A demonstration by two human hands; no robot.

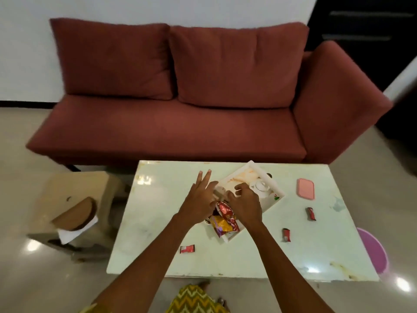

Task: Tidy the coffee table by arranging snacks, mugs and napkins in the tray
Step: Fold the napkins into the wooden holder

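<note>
A white tray (248, 173) lies at an angle on the pale coffee table (158, 233). Inside it are a white lidded pot (261, 187), a mug (220, 192) partly hidden by my hands, a red snack packet (227, 214) and a yellow one (220, 225). My left hand (199, 201) hovers at the tray's left edge with two fingers straight and its lower fingers touching the red packet. My right hand (245, 205) is over the tray's middle, fingers curled on the red packet's top. Three small red snack bars lie loose on the table (187, 248) (286, 235) (310, 213).
A pink lid (305, 191) lies on the table right of the tray. A low stool (67, 195) to the left carries a brown napkin holder (77, 213) with white napkins (72, 234). A red sofa (180, 109) stands behind, a purple stool (372, 251) at the right.
</note>
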